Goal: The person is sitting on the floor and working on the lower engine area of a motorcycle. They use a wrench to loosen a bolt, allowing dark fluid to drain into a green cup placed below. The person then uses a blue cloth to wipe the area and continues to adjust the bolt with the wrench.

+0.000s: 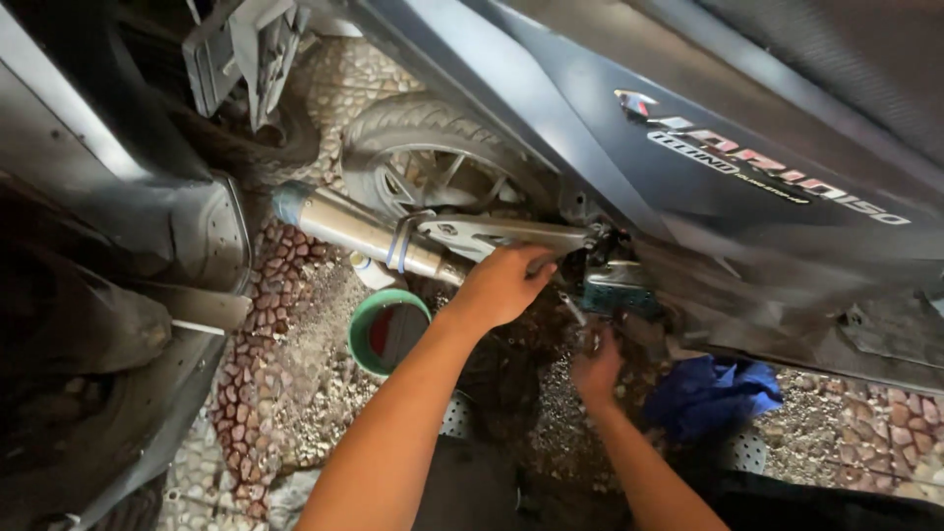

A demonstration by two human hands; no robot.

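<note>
Motorbike (688,167) parts fill the upper view: a blue-grey side panel slants across the top right, with the rear wheel (423,157) behind it and a silver exhaust (354,228) running from the left toward the centre, above the cobbled ground (285,374). A silver bracket (501,234) runs from the exhaust to the engine area under the panel.

The left hand (501,285) reaches up to the right end of that bracket, its fingers curled around something there; what it grips is hidden by the fingers, so I cannot tell. The right hand (595,369) sits lower, just under the dark engine parts, fingers bent upward around a small metal piece that is too blurred and shadowed to make out; whether it truly holds it is unclear.

A green bucket (388,334) stands on the ground below the exhaust, just left of the left forearm, with something red inside. A blue rag (713,393) lies on the ground to the right of the right hand, beneath the panel. Another dark vehicle (108,246) stands along the left edge.
</note>
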